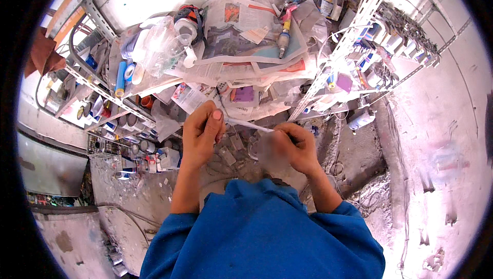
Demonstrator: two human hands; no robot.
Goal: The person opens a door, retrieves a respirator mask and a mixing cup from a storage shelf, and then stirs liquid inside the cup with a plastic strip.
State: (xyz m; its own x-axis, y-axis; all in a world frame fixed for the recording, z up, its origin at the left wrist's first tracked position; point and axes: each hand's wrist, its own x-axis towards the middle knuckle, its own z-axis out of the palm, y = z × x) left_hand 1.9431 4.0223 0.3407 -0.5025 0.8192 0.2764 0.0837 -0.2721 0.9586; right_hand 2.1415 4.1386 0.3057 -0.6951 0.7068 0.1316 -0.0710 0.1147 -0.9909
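Note:
A thin white strip [250, 125] runs between my two hands in front of the shelf, slanting slightly down to the right. My left hand [202, 131] is closed with the thumb on top, pinching the strip's left end. The right end is gripped in the bent fingers of my right hand [299, 149]. A blurred patch beside the right hand hides part of what is there. Whether the strip is tape, cord or paper, I cannot make out.
Newspapers [226, 37] cover the shelf ahead. On them lie a pneumatic-looking tool [284, 35], a respirator mask [187, 22], crumpled clear plastic [159, 48] and a blue roll [121, 78]. Metal rack posts [328, 73] stand at right. Cans [133, 122] crowd the lower left shelf; debris litters the floor.

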